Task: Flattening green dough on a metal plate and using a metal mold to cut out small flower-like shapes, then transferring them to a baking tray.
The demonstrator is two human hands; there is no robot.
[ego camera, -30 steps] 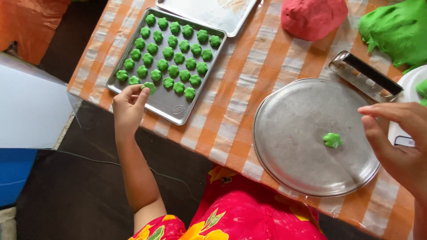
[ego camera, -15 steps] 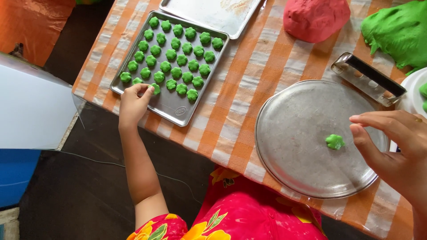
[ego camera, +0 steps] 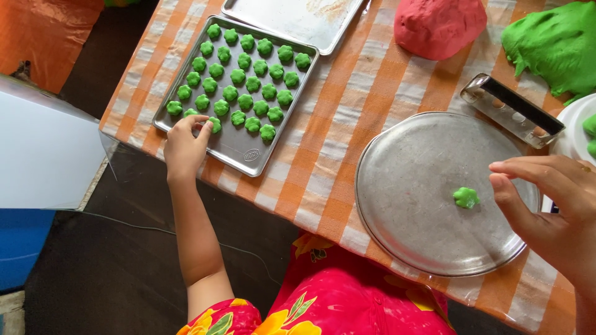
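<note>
At the lower right of the frame, the right hand (ego camera: 552, 211) hovers over the round metal plate (ego camera: 410, 229), fingers loosely curled and empty, its thumb tip just beside a single green dough flower (ego camera: 465, 197) lying on the plate. Left of centre, the left hand (ego camera: 185, 146) rests at the near edge of the rectangular baking tray (ego camera: 248, 149), fingertips pinching a green piece in the nearest row of dough flowers (ego camera: 248, 80). Beyond the plate lies a metal cutter (ego camera: 512, 110). Along the top edge sit a second tray (ego camera: 292, 18), a red dough lump (ego camera: 437, 25) and green dough (ego camera: 552, 43) on the orange checked tablecloth (ego camera: 347, 124).
</note>
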